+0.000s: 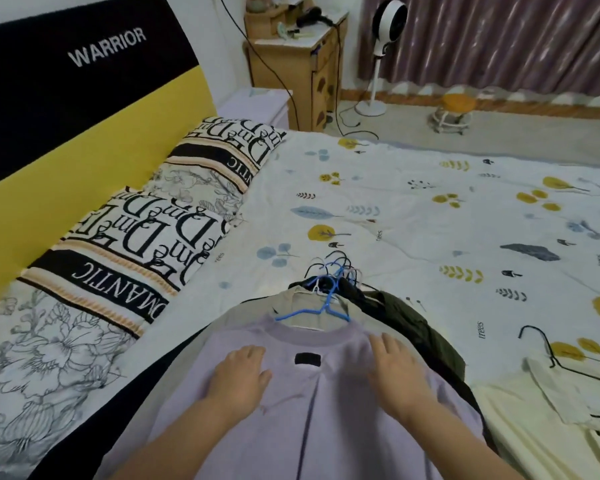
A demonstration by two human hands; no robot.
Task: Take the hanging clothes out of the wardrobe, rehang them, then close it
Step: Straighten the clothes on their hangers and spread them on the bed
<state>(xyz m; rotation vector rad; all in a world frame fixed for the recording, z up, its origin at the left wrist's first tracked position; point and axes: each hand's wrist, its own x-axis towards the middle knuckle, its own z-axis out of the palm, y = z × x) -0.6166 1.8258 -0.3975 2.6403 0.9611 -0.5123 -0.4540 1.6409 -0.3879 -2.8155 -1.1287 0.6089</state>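
Headboard (84, 74): white capitals "WARRIOR" on its black band. Pillows (160, 237): large black serif lettering, upside down to the camera; the dark stripes carry "OMANTIC" and, farther back, "NTIC", the starts hidden. Bedsheet (430, 209): the small word "trees" printed among the leaf motifs, repeated.

Both hands lie flat, palms down, low in the frame: left hand (240, 374) left of centre, right hand (394, 370) right, fingers straight.
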